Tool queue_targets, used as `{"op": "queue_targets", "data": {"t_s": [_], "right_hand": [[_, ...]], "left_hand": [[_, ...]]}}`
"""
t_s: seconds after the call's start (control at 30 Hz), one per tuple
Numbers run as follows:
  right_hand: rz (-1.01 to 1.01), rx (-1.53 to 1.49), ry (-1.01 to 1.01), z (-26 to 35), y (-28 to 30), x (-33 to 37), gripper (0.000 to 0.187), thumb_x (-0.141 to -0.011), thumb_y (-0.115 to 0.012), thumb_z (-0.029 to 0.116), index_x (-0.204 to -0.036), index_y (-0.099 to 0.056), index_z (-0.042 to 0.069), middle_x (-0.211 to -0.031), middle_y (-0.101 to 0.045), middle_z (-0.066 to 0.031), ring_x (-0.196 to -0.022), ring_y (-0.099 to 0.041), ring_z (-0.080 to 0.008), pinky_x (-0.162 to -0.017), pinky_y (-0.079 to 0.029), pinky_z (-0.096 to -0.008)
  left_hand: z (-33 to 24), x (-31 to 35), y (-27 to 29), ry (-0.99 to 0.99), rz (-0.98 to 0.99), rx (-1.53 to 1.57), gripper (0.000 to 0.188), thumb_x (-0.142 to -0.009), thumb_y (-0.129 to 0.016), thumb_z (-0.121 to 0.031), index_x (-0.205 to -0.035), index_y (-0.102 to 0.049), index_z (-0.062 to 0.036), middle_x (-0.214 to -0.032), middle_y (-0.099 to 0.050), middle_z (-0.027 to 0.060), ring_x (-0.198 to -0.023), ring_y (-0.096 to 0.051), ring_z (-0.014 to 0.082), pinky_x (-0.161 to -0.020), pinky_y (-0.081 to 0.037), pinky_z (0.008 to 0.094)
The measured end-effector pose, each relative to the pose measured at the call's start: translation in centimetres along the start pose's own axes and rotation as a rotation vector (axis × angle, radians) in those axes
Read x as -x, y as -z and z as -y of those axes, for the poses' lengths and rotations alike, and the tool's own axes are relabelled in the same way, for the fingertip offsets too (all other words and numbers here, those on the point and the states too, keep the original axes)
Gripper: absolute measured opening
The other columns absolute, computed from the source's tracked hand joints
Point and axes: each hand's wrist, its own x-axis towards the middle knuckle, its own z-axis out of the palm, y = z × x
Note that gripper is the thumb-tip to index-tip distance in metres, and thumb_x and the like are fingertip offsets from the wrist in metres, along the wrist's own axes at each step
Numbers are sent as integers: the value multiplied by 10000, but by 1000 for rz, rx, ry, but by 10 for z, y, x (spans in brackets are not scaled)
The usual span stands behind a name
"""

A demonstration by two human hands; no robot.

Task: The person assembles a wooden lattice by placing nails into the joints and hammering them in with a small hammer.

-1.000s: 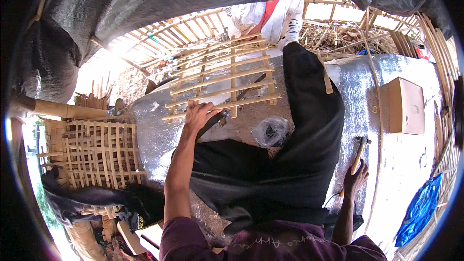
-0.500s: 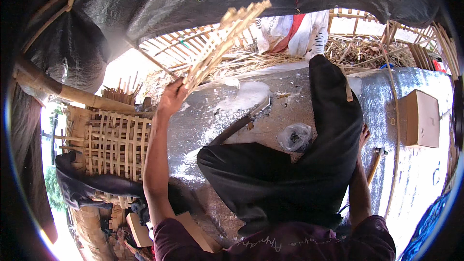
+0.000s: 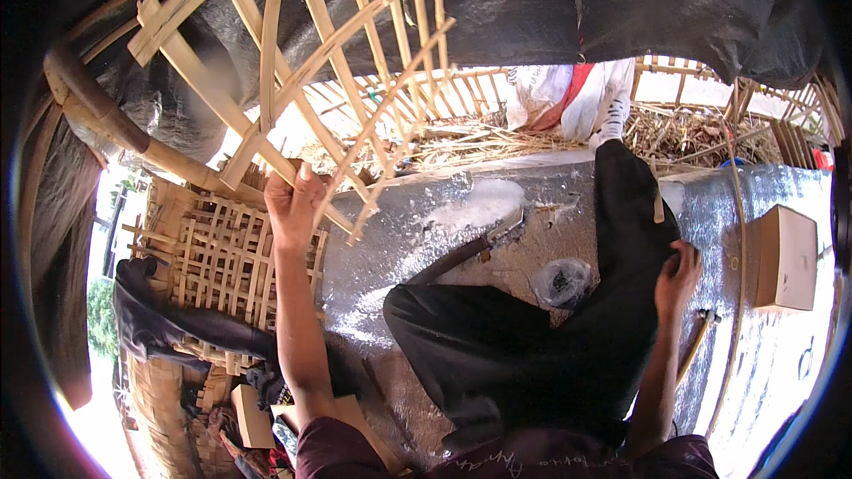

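My left hand [image 3: 295, 204] is closed on the lower corner of an open bamboo lattice [image 3: 206, 78], raised at the upper left with its crossed flat slats spread out. My right hand [image 3: 678, 280] rests against my trouser leg by the right knee, fingers loosely bent and apart, with nothing visible in them. On the floor before my folded leg lies a knife [image 3: 454, 257] with a long dark handle and a short pale blade. Beside it sits a clear plastic bag [image 3: 565, 284] with something dark inside. A hammer [image 3: 694, 343] lies to the right of my right forearm.
Woven bamboo panels [image 3: 226, 253] are piled at the left, dark cloth [image 3: 191, 324] across them. A cardboard box [image 3: 785, 257] stands at the right, near a long thin bamboo strip [image 3: 739, 239]. Bamboo scraps [image 3: 470, 140] and a white-and-red sack [image 3: 541, 93] lie beyond the silvery sheet.
The lattice, earlier seen nearly edge-on as a narrow bundle, is now turned so its open grid shows. My right hand has come further into sight beside the knee.
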Motion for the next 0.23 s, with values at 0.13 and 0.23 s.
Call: {"op": "queue_targets", "data": {"t_s": [0.13,0.23], "right_hand": [[94,228,159,60,11,32,293,-750,-671,106,-1038,-616,125,-1296,-479,-114,-1247,-371,-395,-1019,-316,-520],[184,164,120,40,8,25,396,-728,-709,166,-1103,-594,112,-1374,-404,-128,-1300,-314,-384,-1080,-256,-523]], "left_hand": [[-4,14,-9,45,-13,34,188,-956,-584,-189,-844,-514,-55,-606,-449,-23,-565,-430,59,-625,-495,282],[-9,21,-18,107,11,-100,169,-949,-593,-195,-885,-510,-63,-643,-464,-13,-558,-433,69,-656,-523,310]]}}
